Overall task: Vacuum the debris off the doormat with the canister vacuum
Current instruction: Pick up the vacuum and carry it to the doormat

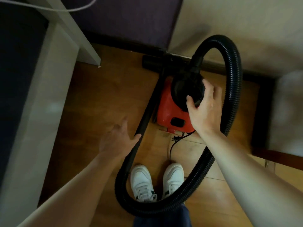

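A red canister vacuum [170,110] with a black top stands on the wooden floor ahead of my feet. Its black ribbed hose [234,89] loops from the top, round to the right and back past my shoes. The straight black wand [147,117] leans along the vacuum's left side, ending in a floor head [152,62] by the wall. My right hand [205,108] reaches over the black top, fingers spread and touching its rim. My left hand [118,138] is open, its thumb touching the wand. No doormat is in view.
A white table leg [82,38] and a pale furniture side [32,128] stand at the left. A dark baseboard [229,66] runs along the wall. The black power cord [173,143] trails on the floor behind the vacuum. My white shoes [157,181] stand inside the hose loop.
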The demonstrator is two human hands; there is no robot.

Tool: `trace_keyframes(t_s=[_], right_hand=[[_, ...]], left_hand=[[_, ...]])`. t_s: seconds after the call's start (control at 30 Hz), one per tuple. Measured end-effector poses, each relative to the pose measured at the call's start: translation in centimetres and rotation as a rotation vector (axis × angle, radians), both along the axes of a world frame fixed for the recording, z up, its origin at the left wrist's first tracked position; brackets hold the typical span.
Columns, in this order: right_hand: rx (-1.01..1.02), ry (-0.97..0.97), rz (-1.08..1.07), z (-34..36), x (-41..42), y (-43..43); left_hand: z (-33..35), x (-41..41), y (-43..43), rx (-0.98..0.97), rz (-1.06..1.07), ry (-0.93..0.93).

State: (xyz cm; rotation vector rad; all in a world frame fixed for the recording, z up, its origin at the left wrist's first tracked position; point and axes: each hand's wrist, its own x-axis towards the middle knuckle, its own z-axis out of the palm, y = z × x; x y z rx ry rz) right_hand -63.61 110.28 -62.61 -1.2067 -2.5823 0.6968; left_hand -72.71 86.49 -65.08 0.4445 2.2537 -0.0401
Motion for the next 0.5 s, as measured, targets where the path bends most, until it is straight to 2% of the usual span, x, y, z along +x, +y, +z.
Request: trace_keyframes(t_s=[0.1, 0.2, 0.5], right_hand=[[-0.076, -0.024, -0.017, -0.9, -0.1, 0.6], [-0.148, -0.029, -0.046, -1.8, -0.5, 1.0], [-0.194, 0.092, -0.026, -6.2, -1.4, 3.3]], left_hand=[[-1.3, 1.3, 0.3, 0.074, 0.222, -0.174], [-3.1, 3.1, 0.8, 0.141, 0.32, -0.253], [-10.9, 5.4, 2.5, 0.275, 0.408, -0.128]])
